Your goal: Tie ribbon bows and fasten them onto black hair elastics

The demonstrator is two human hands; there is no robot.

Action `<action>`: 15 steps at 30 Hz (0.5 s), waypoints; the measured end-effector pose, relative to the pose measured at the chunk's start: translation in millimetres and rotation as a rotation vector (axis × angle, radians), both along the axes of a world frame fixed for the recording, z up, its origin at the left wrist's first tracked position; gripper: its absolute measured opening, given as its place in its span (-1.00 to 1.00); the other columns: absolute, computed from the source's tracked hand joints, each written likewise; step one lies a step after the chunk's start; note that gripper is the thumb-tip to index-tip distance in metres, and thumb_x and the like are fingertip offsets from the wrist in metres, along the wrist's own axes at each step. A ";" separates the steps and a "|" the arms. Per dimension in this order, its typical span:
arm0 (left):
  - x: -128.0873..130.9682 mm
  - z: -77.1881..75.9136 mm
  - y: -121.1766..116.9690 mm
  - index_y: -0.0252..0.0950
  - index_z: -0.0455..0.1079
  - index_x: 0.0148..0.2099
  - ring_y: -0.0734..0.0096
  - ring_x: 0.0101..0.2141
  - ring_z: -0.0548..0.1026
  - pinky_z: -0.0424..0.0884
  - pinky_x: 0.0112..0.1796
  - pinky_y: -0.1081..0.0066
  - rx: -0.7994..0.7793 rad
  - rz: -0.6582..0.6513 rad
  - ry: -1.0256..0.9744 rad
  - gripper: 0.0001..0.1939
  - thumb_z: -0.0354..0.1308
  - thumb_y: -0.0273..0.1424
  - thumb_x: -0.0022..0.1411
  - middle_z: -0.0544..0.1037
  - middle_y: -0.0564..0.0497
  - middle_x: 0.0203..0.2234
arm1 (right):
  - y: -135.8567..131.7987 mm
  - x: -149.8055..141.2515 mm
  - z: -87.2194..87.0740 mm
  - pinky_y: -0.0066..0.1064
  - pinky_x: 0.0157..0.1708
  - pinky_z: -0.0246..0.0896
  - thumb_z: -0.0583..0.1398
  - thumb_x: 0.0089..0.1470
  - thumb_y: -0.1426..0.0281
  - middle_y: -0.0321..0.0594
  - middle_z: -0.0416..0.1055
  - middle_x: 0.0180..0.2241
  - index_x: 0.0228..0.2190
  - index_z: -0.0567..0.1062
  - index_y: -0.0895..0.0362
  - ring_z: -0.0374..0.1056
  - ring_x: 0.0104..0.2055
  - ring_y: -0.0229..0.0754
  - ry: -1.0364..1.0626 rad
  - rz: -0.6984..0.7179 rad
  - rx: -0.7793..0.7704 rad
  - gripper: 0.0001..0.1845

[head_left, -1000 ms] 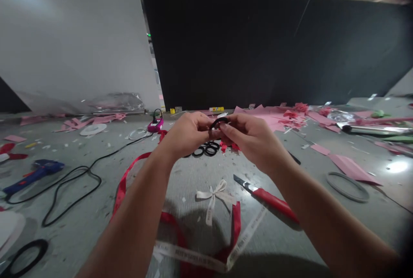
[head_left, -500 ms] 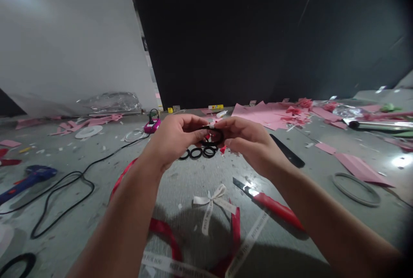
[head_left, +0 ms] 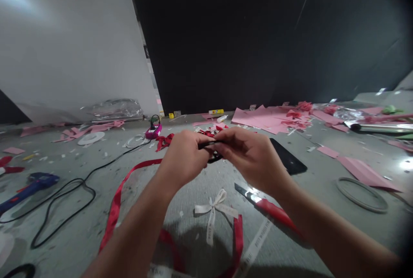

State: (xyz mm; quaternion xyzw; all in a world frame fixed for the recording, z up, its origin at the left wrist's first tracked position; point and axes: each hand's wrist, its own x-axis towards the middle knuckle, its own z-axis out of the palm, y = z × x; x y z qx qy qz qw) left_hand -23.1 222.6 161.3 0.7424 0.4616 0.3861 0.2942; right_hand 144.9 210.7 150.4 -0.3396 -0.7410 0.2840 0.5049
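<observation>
My left hand and my right hand meet in front of me over the table, both closed on a thin black ring that is now seen nearly edge-on. Fingers cover much of it. Another black ring shows partly below my fingertips. Nearer to me lies a small white bow of printed ribbon. Red satin ribbon curves around it from the left. A red-handled utility knife lies under my right forearm, and red ribbon pieces are heaped behind my hands.
A blue glue gun with a black cord lies at left. A flat black phone-like slab and a grey ring are at right. Pink paper lies before the black board.
The black ring has turned from showing its open loop to nearly edge-on. My hands have dropped slightly and closed in. The rings on the table are now mostly hidden.
</observation>
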 end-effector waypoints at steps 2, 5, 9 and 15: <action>1.7 -0.1 -0.1 -0.29 0.55 -0.33 0.51 -0.68 0.35 0.19 -0.72 0.57 -0.087 -0.072 -0.023 -0.86 0.17 -0.40 0.13 0.42 0.06 -0.68 | 5.6 4.4 0.2 -0.32 -0.25 0.37 0.21 0.14 0.42 -0.20 0.53 -0.30 -0.24 0.54 0.14 0.45 -0.26 -0.19 0.017 -0.065 0.035 -0.87; 2.6 2.8 -1.3 -0.27 0.53 -0.24 0.45 -0.59 0.42 0.28 -0.70 0.56 -0.206 -0.181 -0.149 -0.74 0.24 -0.20 0.12 0.46 0.02 -0.58 | 12.7 10.8 1.7 -0.34 -0.30 0.35 0.23 0.13 0.45 -0.25 0.53 -0.33 -0.28 0.56 0.11 0.45 -0.30 -0.22 0.026 -0.127 0.114 -0.89; 2.7 4.9 -1.3 -0.32 0.53 -0.27 0.55 -0.67 0.32 0.22 -0.73 0.57 -0.292 -0.216 -0.306 -0.66 0.16 -0.12 0.20 0.43 0.02 -0.63 | 13.9 12.0 3.6 -0.36 -0.38 0.32 0.22 0.13 0.44 -0.28 0.51 -0.42 -0.32 0.56 0.10 0.43 -0.40 -0.23 0.024 -0.098 0.116 -0.92; 1.1 1.0 7.3 -0.32 0.53 -0.31 0.59 -0.62 0.36 0.17 -0.72 0.61 -0.363 -0.113 -0.550 -0.81 0.30 -0.28 0.09 0.51 0.01 -0.52 | 18.8 26.8 6.3 -0.31 -0.30 0.24 0.25 0.12 0.26 -0.17 0.48 -0.28 -0.26 0.50 0.11 0.38 -0.26 -0.13 -0.361 -0.411 0.285 -0.81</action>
